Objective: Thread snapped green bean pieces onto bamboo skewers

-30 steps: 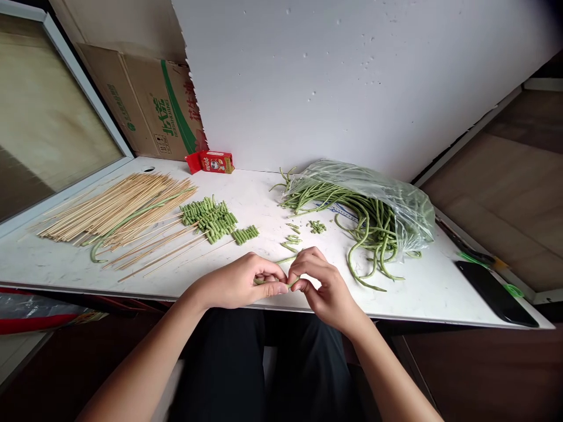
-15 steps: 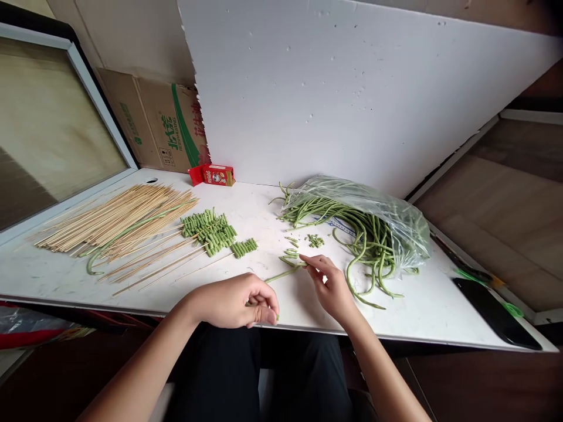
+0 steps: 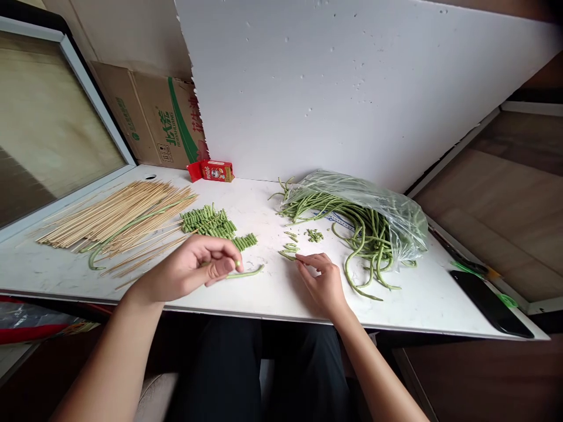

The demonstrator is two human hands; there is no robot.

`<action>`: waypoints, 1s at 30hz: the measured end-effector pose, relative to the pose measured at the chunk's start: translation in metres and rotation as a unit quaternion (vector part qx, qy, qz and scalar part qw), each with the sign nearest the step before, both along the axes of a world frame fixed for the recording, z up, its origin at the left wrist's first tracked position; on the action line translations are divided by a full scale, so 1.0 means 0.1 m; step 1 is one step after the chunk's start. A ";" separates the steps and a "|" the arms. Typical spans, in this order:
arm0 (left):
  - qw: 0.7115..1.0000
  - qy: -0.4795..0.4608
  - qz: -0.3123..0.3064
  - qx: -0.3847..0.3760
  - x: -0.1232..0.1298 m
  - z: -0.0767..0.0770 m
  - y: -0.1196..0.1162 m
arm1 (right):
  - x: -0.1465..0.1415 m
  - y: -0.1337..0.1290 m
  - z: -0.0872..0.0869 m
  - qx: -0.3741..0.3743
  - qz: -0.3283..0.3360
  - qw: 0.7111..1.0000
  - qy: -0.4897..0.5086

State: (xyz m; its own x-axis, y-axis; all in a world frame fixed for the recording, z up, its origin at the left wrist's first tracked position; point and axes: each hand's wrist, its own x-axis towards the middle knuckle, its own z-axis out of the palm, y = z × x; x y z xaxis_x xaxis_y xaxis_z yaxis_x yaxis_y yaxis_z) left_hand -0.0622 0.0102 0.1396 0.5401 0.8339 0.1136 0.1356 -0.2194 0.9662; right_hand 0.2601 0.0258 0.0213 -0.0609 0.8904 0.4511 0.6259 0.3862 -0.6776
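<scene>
At the front edge of a white table (image 3: 272, 296), a length of green long bean (image 3: 246, 273) lies on the surface, one end pinched between the thumb and fingers of the left hand (image 3: 193, 272), the rest trailing out to the right. The right hand (image 3: 323, 281) rests flat on the tabletop with its fingers loosely spread, the fingertips (image 3: 303, 261) touching or just short of a few trimmed bean ends (image 3: 288, 252); it holds nothing. Just behind the left hand sits a pile of short cut bean pieces (image 3: 209, 221), with a smaller row (image 3: 245, 241) beside it. Farther left, a spread of bamboo skewers (image 3: 114, 214) fans across the table, one whole bean (image 3: 109, 240) lying among them. To the right, a clear plastic bag (image 3: 378, 205) spills uncut long beans (image 3: 365, 234) toward the person. A small red carton (image 3: 213, 170) stands at the wall beside a cardboard box (image 3: 153, 120). A black phone (image 3: 490, 302) lies at the table's right corner.
</scene>
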 end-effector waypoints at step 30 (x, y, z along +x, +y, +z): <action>0.996 0.074 0.014 -0.043 0.63 -0.42 0.01 | -0.19 -0.35 0.42 -0.018 0.133 0.988 0.073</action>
State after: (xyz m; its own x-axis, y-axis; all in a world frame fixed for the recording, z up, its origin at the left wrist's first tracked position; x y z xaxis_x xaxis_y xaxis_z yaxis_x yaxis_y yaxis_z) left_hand 0.0012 0.0110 0.0971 0.5217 0.8523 -0.0382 0.2837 -0.1311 0.9499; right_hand 0.2406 -0.0087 0.0637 -0.2320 0.8667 0.4416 0.3991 0.4989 -0.7693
